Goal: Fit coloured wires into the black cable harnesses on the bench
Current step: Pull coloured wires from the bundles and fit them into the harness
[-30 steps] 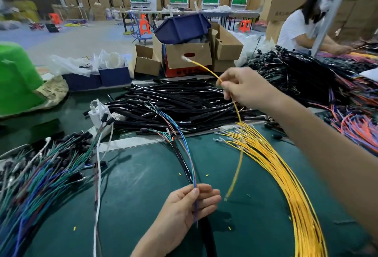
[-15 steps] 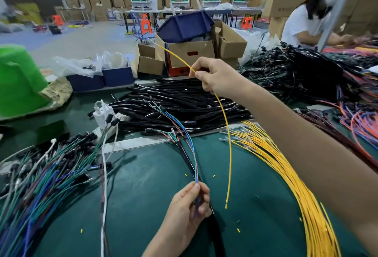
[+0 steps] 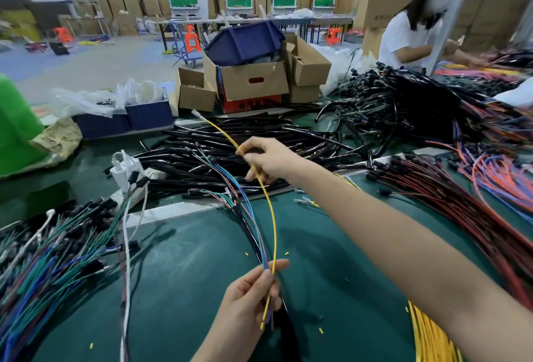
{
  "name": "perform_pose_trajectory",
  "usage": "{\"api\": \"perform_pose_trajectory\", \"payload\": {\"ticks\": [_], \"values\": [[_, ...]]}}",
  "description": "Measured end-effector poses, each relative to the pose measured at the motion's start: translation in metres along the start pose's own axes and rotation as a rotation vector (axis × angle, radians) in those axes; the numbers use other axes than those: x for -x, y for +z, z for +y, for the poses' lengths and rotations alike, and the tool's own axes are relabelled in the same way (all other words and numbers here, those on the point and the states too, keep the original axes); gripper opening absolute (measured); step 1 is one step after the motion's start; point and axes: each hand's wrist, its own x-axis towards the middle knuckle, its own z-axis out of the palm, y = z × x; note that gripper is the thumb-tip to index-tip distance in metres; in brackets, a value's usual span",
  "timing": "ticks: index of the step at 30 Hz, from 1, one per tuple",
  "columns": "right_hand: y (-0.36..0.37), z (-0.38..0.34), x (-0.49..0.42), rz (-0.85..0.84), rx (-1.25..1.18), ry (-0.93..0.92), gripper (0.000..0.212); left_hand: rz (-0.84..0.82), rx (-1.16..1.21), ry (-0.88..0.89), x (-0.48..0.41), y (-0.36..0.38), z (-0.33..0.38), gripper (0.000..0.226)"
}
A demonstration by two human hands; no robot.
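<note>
Hidden, cut off & blurry bits

The black harness (image 3: 250,235) is covered lower down by the left hand (image 3: 248,301). The yellow wire bundle (image 3: 429,335) is cut off at the bottom edge, the green thing (image 3: 17,131) at the left. The far person's hands (image 3: 473,57) are blurred. The yellow wire (image 3: 273,217) tip is too small to be made out.

The left hand (image 3: 248,298) at 6 o'clock and the right hand (image 3: 271,160) near centre are bare; both forearms (image 3: 375,232) are bare to the frame edge.

A thin yellow plastic wire (image 3: 272,217) is arcing above the bench's (image 3: 178,275) middle, its lower end lying alongside a black sleeved cable harness (image 3: 248,231).
</note>
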Motion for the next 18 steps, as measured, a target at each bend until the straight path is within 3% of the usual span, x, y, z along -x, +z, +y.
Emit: {"api": "perform_pose_trajectory", "payload": {"ticks": [3, 6, 9, 11, 13, 18], "values": [[-0.019, 0.031, -0.001, -0.058, 0.0, 0.163, 0.026, -0.028, 0.049, 0.01, -0.001, 0.0, -0.001, 0.03], [-0.067, 0.077, 0.011, 0.249, 0.402, 0.179, 0.03, -0.015, 0.082, -0.002, -0.003, 0.0, -0.004, 0.01], [-0.123, 0.124, 0.042, 0.464, 0.782, 0.291, 0.035, -0.004, 0.106, -0.024, -0.005, -0.001, -0.004, 0.022], [-0.152, 0.147, 0.07, 0.46, 0.951, 0.411, 0.033, 0.003, 0.124, -0.022, -0.005, -0.001, -0.004, 0.024], [-0.171, 0.167, 0.095, 0.416, 0.971, 0.505, 0.032, 0.003, 0.137, -0.016, -0.005, -0.001, -0.006, 0.021], [-0.183, 0.188, 0.12, 0.377, 1.11, 0.403, 0.025, -0.001, 0.124, -0.03, -0.006, 0.001, -0.007, 0.019]]}}
